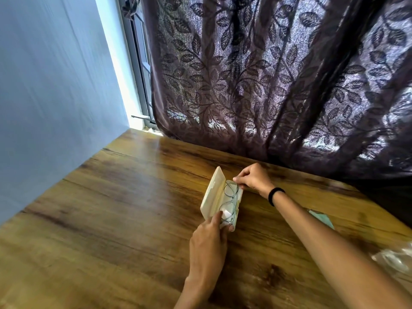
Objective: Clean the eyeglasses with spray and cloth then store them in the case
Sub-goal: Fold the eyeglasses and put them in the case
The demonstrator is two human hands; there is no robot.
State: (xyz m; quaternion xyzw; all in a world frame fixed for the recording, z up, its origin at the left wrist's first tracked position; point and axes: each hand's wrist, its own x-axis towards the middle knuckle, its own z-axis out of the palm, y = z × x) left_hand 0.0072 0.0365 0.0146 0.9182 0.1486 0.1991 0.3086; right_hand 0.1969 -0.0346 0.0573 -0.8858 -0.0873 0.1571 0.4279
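The wire-rimmed eyeglasses (230,200) lie in the open cream case (215,192) on the worktop (111,219); right hand (254,179) pinches the far end, left hand (208,241) steadies the near end; seat them flat before closing the lid.

I see a cream case (213,196) lying open on the wooden tabletop (116,208), its lid tilted up on the left side. Thin-rimmed eyeglasses (230,197) lie inside the tray. My left hand (208,244) grips the near end of the case, forefinger pressed onto the lens there. My right hand (254,178), a black band (274,195) on its wrist, pinches the far end of the frame. A pale green thing (323,219), maybe the cloth, lies near the right forearm. A leaf-patterned curtain (267,74) hangs behind
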